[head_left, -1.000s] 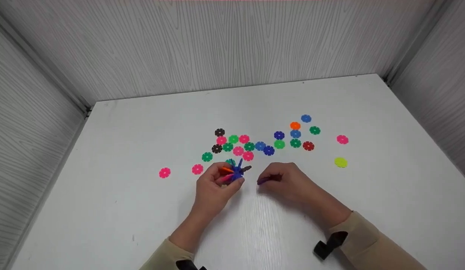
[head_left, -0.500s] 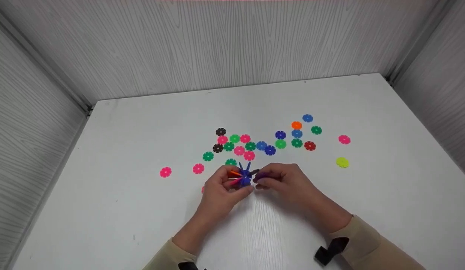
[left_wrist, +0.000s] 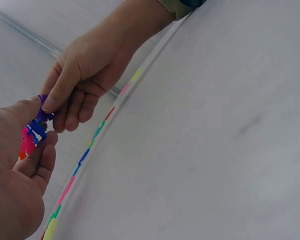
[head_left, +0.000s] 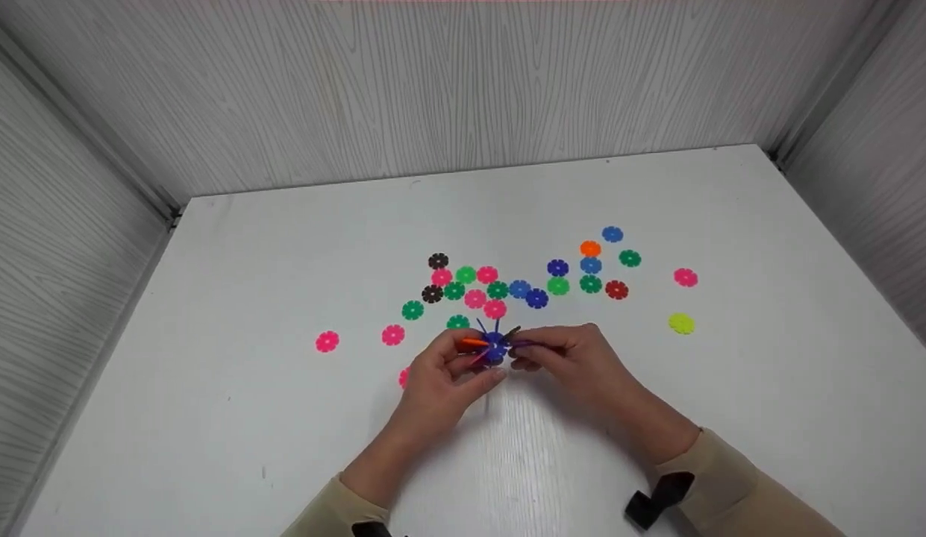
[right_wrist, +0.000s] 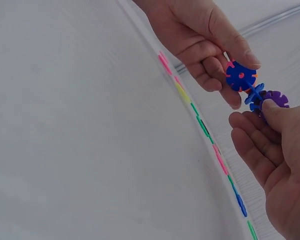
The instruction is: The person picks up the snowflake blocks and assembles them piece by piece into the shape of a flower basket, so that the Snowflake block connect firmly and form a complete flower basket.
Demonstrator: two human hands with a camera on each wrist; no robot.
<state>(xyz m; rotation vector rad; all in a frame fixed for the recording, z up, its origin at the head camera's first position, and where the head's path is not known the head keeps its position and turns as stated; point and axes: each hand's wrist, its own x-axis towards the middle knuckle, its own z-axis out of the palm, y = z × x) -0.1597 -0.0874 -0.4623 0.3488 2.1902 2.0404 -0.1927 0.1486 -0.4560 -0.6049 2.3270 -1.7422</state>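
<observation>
The purple disc point(right_wrist: 273, 98), pinched in the right hand point(head_left: 574, 362), has been brought against the blue cluster point(head_left: 492, 347) (gripped by the left hand point(head_left: 440, 380)); joining appears underway.

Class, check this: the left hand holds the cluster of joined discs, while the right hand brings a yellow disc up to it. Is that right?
Not quite. The disc pinched by the right hand is purple, not yellow, as the right wrist view shows. The yellow disc lies untouched on the table. The left hand does hold the cluster.
</observation>
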